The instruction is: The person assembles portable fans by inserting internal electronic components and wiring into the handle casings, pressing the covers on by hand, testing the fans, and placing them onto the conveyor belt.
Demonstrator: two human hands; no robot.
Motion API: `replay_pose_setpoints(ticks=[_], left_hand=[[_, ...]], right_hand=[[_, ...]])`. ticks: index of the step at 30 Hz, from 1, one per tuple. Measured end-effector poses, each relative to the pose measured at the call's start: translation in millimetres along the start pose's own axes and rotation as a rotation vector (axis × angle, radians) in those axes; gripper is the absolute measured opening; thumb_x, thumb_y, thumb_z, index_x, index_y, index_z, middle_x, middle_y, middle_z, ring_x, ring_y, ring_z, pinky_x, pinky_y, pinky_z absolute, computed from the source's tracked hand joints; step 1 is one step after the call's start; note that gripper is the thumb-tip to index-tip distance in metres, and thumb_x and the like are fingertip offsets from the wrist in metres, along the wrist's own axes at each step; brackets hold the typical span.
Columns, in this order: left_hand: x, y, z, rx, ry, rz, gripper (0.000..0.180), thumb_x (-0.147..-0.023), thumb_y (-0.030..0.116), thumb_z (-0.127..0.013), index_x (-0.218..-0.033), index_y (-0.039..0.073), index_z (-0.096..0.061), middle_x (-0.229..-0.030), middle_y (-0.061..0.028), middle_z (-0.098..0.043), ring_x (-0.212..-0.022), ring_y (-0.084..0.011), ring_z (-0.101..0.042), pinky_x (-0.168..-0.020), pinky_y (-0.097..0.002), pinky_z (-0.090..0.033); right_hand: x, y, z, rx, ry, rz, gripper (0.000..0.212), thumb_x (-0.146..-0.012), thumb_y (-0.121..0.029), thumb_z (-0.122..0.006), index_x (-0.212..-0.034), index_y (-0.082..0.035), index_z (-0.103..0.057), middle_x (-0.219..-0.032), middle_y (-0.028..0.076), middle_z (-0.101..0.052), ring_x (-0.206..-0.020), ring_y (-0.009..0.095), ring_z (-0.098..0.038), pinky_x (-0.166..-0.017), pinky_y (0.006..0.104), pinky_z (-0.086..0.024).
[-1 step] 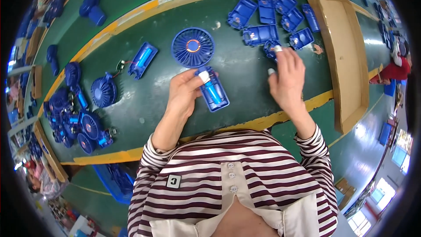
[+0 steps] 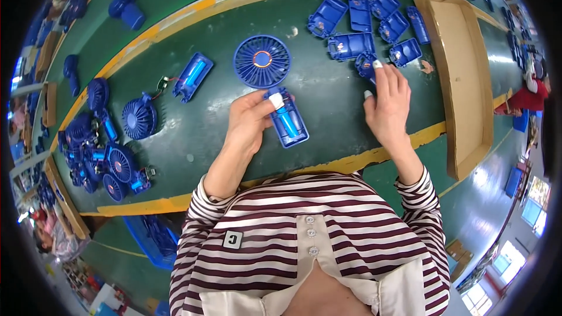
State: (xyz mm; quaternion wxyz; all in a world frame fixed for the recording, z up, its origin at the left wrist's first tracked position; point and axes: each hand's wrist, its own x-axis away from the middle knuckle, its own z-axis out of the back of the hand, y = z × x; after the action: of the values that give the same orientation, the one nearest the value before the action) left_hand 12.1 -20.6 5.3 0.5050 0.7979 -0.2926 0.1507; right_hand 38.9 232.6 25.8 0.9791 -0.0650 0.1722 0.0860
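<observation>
My left hand [image 2: 248, 118] is closed around the handle of a blue handheld fan [image 2: 262, 61], thumb on the inside of the handle. The handle's inner side faces up and shows a light-blue cylindrical battery [image 2: 287, 122]. Off to the right, my right hand [image 2: 389, 105] reaches to a small blue plastic shell [image 2: 366, 65] at the near end of a group of shells. Its index fingertip touches or hovers over that shell; its thumb stands apart. White covers sit on some fingertips of both hands.
Several blue handle shells [image 2: 350, 45] lie at the far right, beside a long cardboard tray [image 2: 465, 82]. Left of the fan are an open handle part with a battery [image 2: 193, 77], wired to another fan [image 2: 139, 117], and a heap of fans [image 2: 93, 152]. Yellow tape [image 2: 175, 203] edges the green table.
The whole view has shifted slightly. Both hands keep nearly the same pose, the left on the fan and the right by the shell.
</observation>
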Motion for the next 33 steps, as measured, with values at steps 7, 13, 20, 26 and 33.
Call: replay_pose_setpoints(ticks=[7,13,20,26,33], left_hand=[[1.9,-2.8,0.2,-0.004,0.032,0.008,0.026,-0.081,0.007,-0.052,-0.102,-0.009,-0.055,-0.094,-0.0159,-0.062,-0.082,-0.0222,-0.062,-0.074,-0.0343,-0.052],[1.5,-9.3,3.8,-0.029,0.061,0.034,0.025,-0.081,0.007,-0.052,-0.102,-0.006,-0.056,-0.093,-0.0139,-0.063,-0.082,-0.0202,-0.062,-0.073,-0.0317,-0.051],[4.4,-11.3,-2.7,0.109,0.102,-0.015,0.016,-0.079,0.003,-0.056,-0.092,-0.003,-0.061,-0.082,-0.0078,-0.063,-0.070,-0.0136,-0.061,-0.062,-0.0279,-0.052],[6.4,-13.5,-3.8,0.114,0.073,-0.008,0.017,-0.080,0.002,-0.053,-0.094,-0.004,-0.061,-0.082,-0.0073,-0.063,-0.070,-0.0136,-0.061,-0.062,-0.0281,-0.052],[8.2,-12.9,-3.0,0.103,0.099,0.010,0.018,-0.081,0.008,-0.054,-0.095,-0.003,-0.060,-0.085,-0.0062,-0.062,-0.074,-0.0139,-0.061,-0.063,-0.0287,-0.051]], right_hand=[[7.7,11.7,-21.5,-0.024,-0.111,-0.061,0.051,-0.068,0.005,-0.053,-0.117,0.006,-0.043,-0.104,0.020,-0.053,-0.094,0.034,-0.052,-0.080,0.0372,-0.044],[3.0,-43.1,-10.5,-0.992,-0.024,-0.201,0.055,-0.074,-0.003,-0.060,-0.125,0.002,-0.040,-0.111,0.015,-0.053,-0.096,0.022,-0.057,-0.081,0.0306,-0.046],[-20.1,-76.2,-11.2,-0.912,-0.151,0.032,0.053,-0.065,-0.002,-0.063,-0.115,0.002,-0.045,-0.100,0.019,-0.049,-0.086,0.033,-0.055,-0.072,0.0336,-0.047],[-21.8,-85.5,-4.5,-0.576,-0.308,-0.022,0.053,-0.063,-0.013,-0.067,-0.111,0.001,-0.049,-0.093,0.014,-0.051,-0.079,0.030,-0.056,-0.062,0.0379,-0.047],[-13.9,-88.7,16.6,-0.356,-0.109,-0.022,0.051,-0.058,-0.020,-0.067,-0.101,0.003,-0.053,-0.074,0.012,-0.052,-0.064,0.027,-0.054,-0.054,0.0368,-0.045]])
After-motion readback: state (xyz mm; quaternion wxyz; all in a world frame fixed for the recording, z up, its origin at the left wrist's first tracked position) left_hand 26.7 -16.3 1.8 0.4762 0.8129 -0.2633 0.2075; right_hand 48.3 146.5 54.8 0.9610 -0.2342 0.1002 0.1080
